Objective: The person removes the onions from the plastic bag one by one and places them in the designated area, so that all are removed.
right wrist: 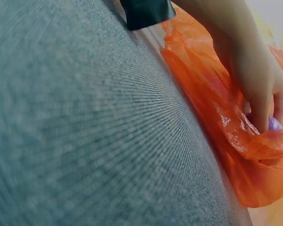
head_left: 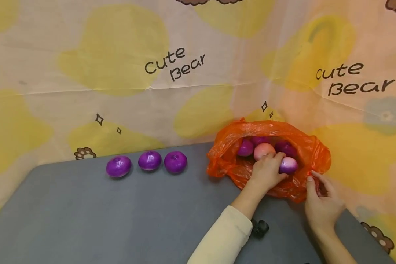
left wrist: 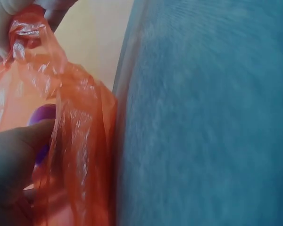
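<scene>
An orange plastic bag [head_left: 227, 135] lies on its side, its mouth facing me. My left hand [head_left: 267, 170] reaches into this mouth and grips a purple-and-white onion [head_left: 289, 165]. Behind it in the bag are several purple onions [head_left: 245, 147] and a pinkish round piece [head_left: 263, 149], partly covered by my fingers. My right hand [head_left: 325, 209] pinches the bag's rim at its right end. In the left wrist view the bag's film [left wrist: 85, 141] hides part of the left hand [left wrist: 14, 160]. The right wrist view shows the left fingers on the onion [right wrist: 274, 124].
Three purple onions [head_left: 150, 160] stand in a row on the grey table [head_left: 118, 220], left of the bag. A small black device [head_left: 260, 228] shows beside the left sleeve. Printed cloth [head_left: 118, 44] rises behind the table and along its right side.
</scene>
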The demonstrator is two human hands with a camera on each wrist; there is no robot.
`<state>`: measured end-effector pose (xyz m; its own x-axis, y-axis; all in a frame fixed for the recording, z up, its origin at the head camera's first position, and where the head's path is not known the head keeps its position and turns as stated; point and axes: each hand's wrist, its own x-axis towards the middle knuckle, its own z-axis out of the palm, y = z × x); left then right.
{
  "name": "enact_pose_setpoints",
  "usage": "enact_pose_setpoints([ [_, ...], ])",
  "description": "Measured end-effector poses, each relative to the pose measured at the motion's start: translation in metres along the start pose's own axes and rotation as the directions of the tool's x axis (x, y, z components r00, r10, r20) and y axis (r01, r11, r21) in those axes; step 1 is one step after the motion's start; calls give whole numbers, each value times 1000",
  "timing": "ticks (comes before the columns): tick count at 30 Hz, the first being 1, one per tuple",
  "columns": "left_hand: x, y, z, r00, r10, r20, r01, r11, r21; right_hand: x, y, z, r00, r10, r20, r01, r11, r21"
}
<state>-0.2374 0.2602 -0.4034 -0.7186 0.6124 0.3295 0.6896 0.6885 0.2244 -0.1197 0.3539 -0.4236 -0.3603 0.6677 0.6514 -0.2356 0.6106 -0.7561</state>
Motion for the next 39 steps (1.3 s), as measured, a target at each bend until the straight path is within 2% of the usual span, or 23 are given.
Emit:
enact_pose_setpoints([
  [7,-2,-11,-10,999,-22,28,24,998,-59,2,1,0,999,-29,22,29,1000,7],
  [11,-4,-17,-11,998,-37,45,42,994,-101,1,3,1,1000,-17,23,17,1000,23],
  [14,-5,-18,-11,998,-32,50,37,995,-95,1,4,0,1000,-12,29,11,999,31],
  [19,-6,-20,-13,999,-42,20,44,994,-104,1,5,0,1000,-11,28,10,999,31],
  [22,-9,-24,-18,998,-65,-12,62,979,-193,1,6,2,1000,0,6,0,1000,11],
  [24,-12,-28,-21,996,-85,-31,74,960,-270,1,7,3,1000,15,-4,-15,1000,5],
  [26,-16,-36,-26,993,-107,-47,88,947,-308,-1,7,5,1000,24,-7,-24,1000,2],
  [32,-33,-54,-43,995,-83,-63,66,968,-243,-3,8,5,1000,18,-3,-18,1000,23],
  [39,-52,-63,-66,991,-113,-70,86,948,-308,-1,2,7,999,49,-8,-49,999,23],
])
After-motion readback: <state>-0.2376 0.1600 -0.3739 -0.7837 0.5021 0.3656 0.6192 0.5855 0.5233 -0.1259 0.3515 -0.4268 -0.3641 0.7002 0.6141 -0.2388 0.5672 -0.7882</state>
